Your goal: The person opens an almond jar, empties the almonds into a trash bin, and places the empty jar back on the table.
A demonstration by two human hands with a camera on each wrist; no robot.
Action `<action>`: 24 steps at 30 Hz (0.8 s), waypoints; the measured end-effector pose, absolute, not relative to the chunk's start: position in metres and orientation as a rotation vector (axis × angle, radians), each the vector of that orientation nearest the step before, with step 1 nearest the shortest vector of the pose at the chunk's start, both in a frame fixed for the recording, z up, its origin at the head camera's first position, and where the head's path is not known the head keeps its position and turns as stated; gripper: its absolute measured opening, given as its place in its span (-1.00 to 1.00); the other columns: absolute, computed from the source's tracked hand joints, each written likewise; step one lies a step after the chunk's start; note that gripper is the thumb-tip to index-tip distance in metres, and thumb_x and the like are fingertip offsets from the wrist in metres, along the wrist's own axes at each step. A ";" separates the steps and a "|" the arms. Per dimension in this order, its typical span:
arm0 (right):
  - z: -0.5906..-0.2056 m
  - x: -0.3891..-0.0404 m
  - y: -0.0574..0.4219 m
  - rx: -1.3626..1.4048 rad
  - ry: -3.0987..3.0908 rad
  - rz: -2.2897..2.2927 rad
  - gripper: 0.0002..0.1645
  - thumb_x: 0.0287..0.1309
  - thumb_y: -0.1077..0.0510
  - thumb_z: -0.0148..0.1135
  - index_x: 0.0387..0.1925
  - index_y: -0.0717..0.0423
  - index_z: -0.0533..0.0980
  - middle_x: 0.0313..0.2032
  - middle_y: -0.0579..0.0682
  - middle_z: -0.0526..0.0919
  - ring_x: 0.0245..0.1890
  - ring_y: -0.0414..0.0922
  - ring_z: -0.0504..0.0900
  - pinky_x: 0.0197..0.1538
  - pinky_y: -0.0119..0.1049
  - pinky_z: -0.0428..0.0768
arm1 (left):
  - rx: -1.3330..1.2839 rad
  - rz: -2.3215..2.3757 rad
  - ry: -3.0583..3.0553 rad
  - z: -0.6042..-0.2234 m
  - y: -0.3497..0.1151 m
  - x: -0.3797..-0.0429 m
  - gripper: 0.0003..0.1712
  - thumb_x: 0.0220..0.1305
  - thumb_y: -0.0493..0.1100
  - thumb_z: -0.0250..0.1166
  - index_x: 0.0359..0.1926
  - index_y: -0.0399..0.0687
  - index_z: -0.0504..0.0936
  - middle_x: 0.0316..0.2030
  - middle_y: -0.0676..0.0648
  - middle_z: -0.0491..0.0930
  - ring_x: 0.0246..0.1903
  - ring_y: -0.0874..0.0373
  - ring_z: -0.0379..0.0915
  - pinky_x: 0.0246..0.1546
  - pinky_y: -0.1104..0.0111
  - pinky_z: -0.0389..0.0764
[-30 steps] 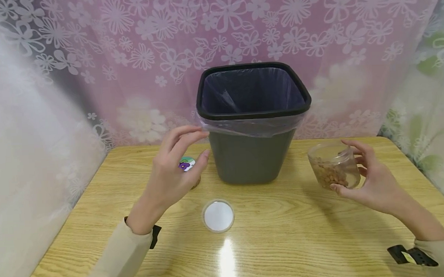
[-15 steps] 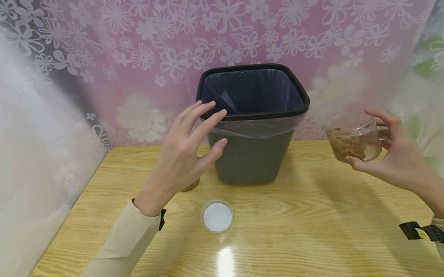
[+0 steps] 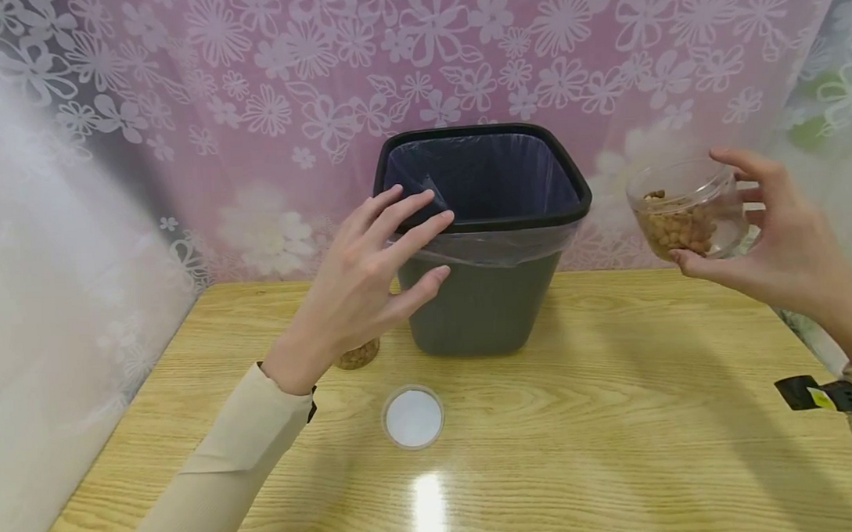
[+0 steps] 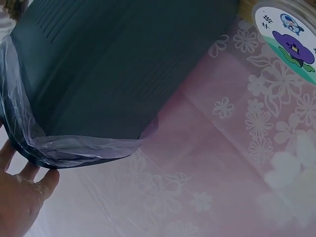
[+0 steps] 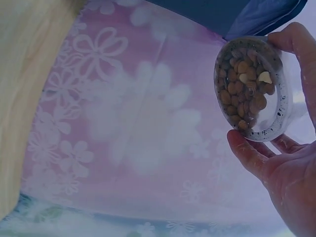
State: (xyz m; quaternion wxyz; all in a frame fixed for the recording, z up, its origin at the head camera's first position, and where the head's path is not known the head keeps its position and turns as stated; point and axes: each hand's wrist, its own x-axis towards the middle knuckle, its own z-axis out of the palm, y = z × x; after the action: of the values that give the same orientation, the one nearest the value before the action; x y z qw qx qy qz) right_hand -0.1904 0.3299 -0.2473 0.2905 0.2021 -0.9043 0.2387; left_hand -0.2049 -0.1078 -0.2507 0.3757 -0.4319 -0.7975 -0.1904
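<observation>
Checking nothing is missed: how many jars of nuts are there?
2: an open jar held up by the right hand; a lidded jar on the table, mostly hidden behind the left hand.

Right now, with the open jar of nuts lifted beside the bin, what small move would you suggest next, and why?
Probably carry the jar leftward over the bin mouth. The right hand holds it lidless, raised to rim height but off to the bin's right, while the left hand rests at the near rim.
</observation>
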 end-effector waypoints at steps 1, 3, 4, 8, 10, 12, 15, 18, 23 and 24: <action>-0.243 -0.192 0.329 0.559 -2.395 0.627 0.30 -0.23 0.16 0.64 0.55 0.01 0.13 0.30 0.38 0.35 0.03 -0.48 0.33 0.05 -0.74 0.15 | -1.104 -0.475 -2.049 -0.251 -0.108 -0.205 -0.45 0.37 0.02 0.34 0.34 0.04 0.58 0.36 -0.17 0.49 0.44 -0.20 0.29 0.51 -0.06 0.26; -0.235 -0.196 0.327 0.591 -2.372 0.599 0.25 -0.11 -0.22 0.56 0.54 0.02 0.15 0.31 0.39 0.36 0.06 -0.25 0.38 0.09 -0.74 0.15 | -1.101 -0.447 -2.066 -0.251 -0.108 -0.205 -0.43 0.38 0.04 0.32 0.36 0.08 0.56 0.38 -0.15 0.47 0.45 -0.19 0.29 0.49 -0.13 0.26; -0.231 -0.198 0.325 0.606 -2.362 0.583 0.28 -0.11 -0.40 0.46 0.54 0.02 0.15 0.31 0.40 0.36 0.06 -0.09 0.41 0.09 -0.74 0.14 | -1.097 -0.432 -2.075 -0.251 -0.108 -0.205 -0.43 0.38 0.05 0.32 0.37 0.09 0.54 0.39 -0.14 0.47 0.45 -0.19 0.28 0.48 -0.15 0.27; -0.214 -0.208 0.317 0.654 -2.338 0.494 0.43 -0.21 -0.77 0.02 0.53 0.03 0.16 0.29 0.45 0.37 -0.02 0.25 0.40 0.06 -0.70 0.13 | -1.080 -0.382 -2.112 -0.251 -0.107 -0.205 -0.38 0.40 0.09 0.29 0.43 0.15 0.48 0.42 -0.11 0.44 0.47 -0.17 0.26 0.49 -0.18 0.24; -0.207 -0.213 0.313 0.689 -2.315 0.436 0.44 -0.20 -0.80 -0.04 0.52 0.06 0.18 0.18 0.46 0.45 -0.08 0.27 0.41 0.01 -0.58 0.16 | -1.071 -0.356 -2.127 -0.251 -0.106 -0.205 -0.36 0.41 0.12 0.27 0.45 0.16 0.45 0.42 -0.10 0.44 0.47 -0.16 0.27 0.50 -0.18 0.22; -0.200 -0.218 0.310 0.734 -2.281 0.392 0.42 -0.14 -0.79 -0.06 0.51 0.10 0.20 0.04 0.45 0.51 -0.10 0.27 0.40 0.06 -0.46 0.22 | -1.066 -0.336 -2.136 -0.251 -0.104 -0.205 -0.35 0.42 0.14 0.26 0.46 0.17 0.43 0.43 -0.09 0.43 0.47 -0.16 0.27 0.50 -0.18 0.20; -0.191 -0.223 0.305 0.775 -2.264 0.342 0.42 -0.11 -0.81 -0.10 0.50 0.12 0.22 -0.10 0.43 0.53 -0.03 0.31 0.37 0.12 -0.11 0.34 | -1.063 -0.309 -2.143 -0.250 -0.102 -0.206 -0.34 0.42 0.16 0.25 0.47 0.19 0.42 0.43 -0.09 0.44 0.46 -0.15 0.27 0.51 -0.19 0.19; -0.181 -0.225 0.299 0.784 -2.290 0.319 0.42 -0.14 -0.83 -0.12 0.51 0.05 0.20 -0.14 0.44 0.53 0.08 0.35 0.33 0.11 0.20 0.33 | -1.060 -0.292 -2.151 -0.249 -0.100 -0.208 -0.33 0.41 0.18 0.25 0.48 0.21 0.41 0.43 -0.08 0.44 0.47 -0.14 0.27 0.51 -0.19 0.18; -0.168 -0.228 0.290 0.800 -2.335 0.287 0.34 -0.12 -0.77 0.05 0.52 -0.06 0.18 -0.06 0.46 0.53 0.22 0.38 0.28 0.25 0.35 0.34 | -1.045 -0.245 -2.159 -0.249 -0.099 -0.209 -0.30 0.41 0.21 0.23 0.49 0.22 0.38 0.43 -0.07 0.43 0.45 -0.18 0.28 0.49 -0.22 0.20; -0.166 -0.229 0.288 0.810 -2.336 0.272 0.32 -0.11 -0.77 0.04 0.52 -0.07 0.19 0.03 0.48 0.50 0.23 0.39 0.27 0.29 0.36 0.34 | -1.041 -0.237 -2.159 -0.250 -0.098 -0.209 -0.30 0.41 0.22 0.23 0.50 0.22 0.38 0.43 -0.07 0.43 0.45 -0.19 0.29 0.48 -0.24 0.20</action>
State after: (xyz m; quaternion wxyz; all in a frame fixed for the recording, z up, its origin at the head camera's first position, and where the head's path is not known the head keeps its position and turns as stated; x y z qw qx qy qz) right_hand -0.2294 0.2882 -0.1663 0.3215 0.3085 -0.8892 0.1037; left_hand -0.2094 -0.0983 -0.2497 0.3584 -0.4037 -0.8367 -0.0918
